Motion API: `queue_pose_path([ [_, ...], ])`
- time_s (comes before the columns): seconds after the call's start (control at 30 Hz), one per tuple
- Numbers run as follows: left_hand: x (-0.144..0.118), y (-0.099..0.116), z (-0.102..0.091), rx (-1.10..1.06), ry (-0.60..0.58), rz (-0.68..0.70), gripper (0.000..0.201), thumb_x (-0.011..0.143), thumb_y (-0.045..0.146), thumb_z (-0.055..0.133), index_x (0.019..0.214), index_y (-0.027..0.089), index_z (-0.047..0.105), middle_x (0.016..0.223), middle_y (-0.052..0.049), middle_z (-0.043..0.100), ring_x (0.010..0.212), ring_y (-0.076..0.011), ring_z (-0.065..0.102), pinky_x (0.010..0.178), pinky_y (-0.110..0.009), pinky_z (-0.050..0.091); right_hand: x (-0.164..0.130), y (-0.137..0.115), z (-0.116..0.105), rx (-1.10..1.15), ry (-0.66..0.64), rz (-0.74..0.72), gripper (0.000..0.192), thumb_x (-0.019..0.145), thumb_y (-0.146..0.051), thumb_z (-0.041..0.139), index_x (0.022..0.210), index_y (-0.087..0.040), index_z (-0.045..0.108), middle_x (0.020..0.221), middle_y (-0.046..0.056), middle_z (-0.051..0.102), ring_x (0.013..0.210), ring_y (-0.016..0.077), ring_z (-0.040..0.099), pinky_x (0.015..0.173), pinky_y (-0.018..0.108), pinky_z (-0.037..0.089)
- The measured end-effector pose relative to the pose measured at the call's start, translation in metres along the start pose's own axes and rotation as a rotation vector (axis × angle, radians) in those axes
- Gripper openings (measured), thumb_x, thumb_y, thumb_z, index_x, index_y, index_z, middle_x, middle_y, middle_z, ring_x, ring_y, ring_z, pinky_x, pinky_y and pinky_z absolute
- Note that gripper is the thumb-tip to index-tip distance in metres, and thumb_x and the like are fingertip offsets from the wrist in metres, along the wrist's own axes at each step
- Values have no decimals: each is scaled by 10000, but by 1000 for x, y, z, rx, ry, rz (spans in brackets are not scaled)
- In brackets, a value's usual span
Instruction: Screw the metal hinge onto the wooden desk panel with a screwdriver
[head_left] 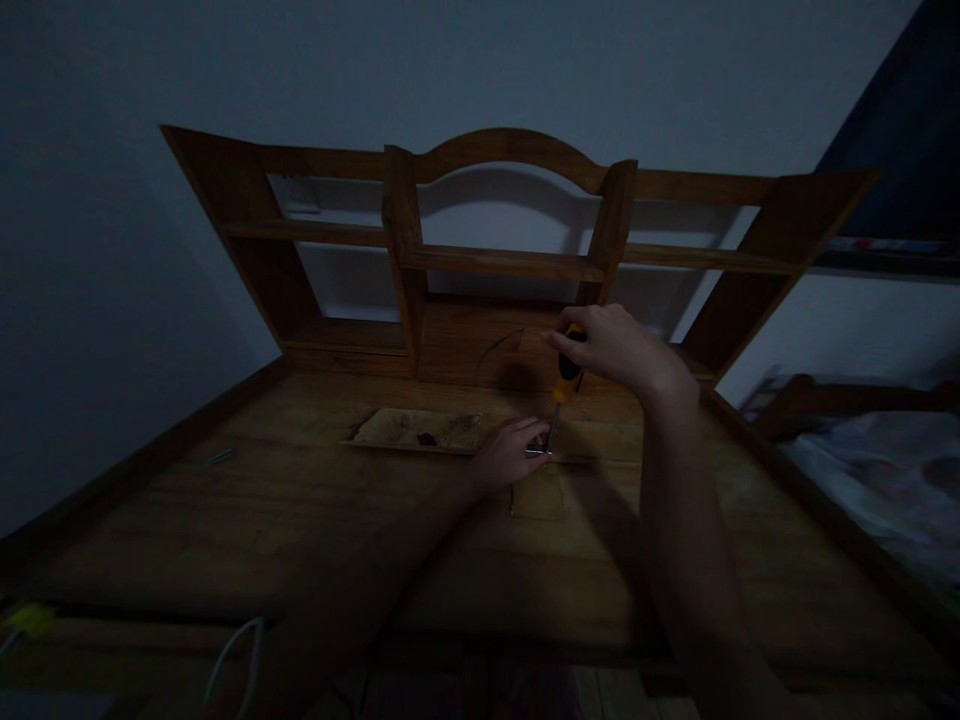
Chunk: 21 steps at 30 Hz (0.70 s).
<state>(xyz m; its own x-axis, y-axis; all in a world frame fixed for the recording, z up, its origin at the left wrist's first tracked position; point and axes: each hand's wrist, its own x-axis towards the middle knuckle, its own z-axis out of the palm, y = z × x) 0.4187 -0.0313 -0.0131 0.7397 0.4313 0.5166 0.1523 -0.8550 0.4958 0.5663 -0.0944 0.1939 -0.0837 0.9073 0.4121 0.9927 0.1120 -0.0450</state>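
My right hand (604,345) is wrapped round the yellow and black handle of a screwdriver (568,380). The screwdriver stands nearly upright, its shaft pointing down to my left hand (514,455). Low over the desk top, my left hand has its fingers curled round a small shiny metal piece at the screwdriver's tip; dim light hides its kind. Beneath and beside the hands lie a worn flat board (420,428) with dark stains and a small square tan piece (537,495).
A wooden desk (262,520) with a raised shelf unit (502,262) stands against the wall. A small metal object (221,456) lies at the left. A white cable (238,640) and a yellow item (30,618) are near the front left edge. Pale bedding (877,470) is at the right.
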Motion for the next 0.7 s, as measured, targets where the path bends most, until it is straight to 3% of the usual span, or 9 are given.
queue_pose_path([
  [0.1,0,0,0,-9,-4,8,226,869,317,671,1034,179,601,930,-28,599,869,-173,582,786,-279,461,-1,3,-1,36,-10,24,358,892,-505,516,950,-190,676,904,101,713,857,251,656,750,338,457],
  [0.3,0,-3,1,-28,-6,1,258,854,270,687,1083,189,600,959,-22,602,880,-167,582,793,-273,463,-6,5,-12,152,-76,-51,304,878,-425,558,1083,-220,651,940,45,712,825,210,648,709,292,443],
  [0.43,-1,-3,2,-27,-15,-6,266,858,268,680,1099,194,596,967,-28,602,901,-177,583,818,-288,466,-6,4,-10,129,-91,-54,291,903,-439,532,1031,-212,661,913,61,704,807,213,640,698,296,428],
  [0.6,0,-2,0,-25,-18,-8,228,862,289,677,1050,186,601,941,-26,601,889,-177,585,809,-286,466,-4,4,-6,76,-76,26,461,897,-606,465,971,-189,646,859,99,689,814,261,635,681,332,425],
  [0.7,0,-2,1,-42,-14,13,274,863,278,677,1110,192,594,951,-24,605,891,-175,586,818,-289,467,-6,6,-10,135,-95,4,469,871,-609,507,1064,-200,629,917,82,694,827,247,635,699,325,437],
])
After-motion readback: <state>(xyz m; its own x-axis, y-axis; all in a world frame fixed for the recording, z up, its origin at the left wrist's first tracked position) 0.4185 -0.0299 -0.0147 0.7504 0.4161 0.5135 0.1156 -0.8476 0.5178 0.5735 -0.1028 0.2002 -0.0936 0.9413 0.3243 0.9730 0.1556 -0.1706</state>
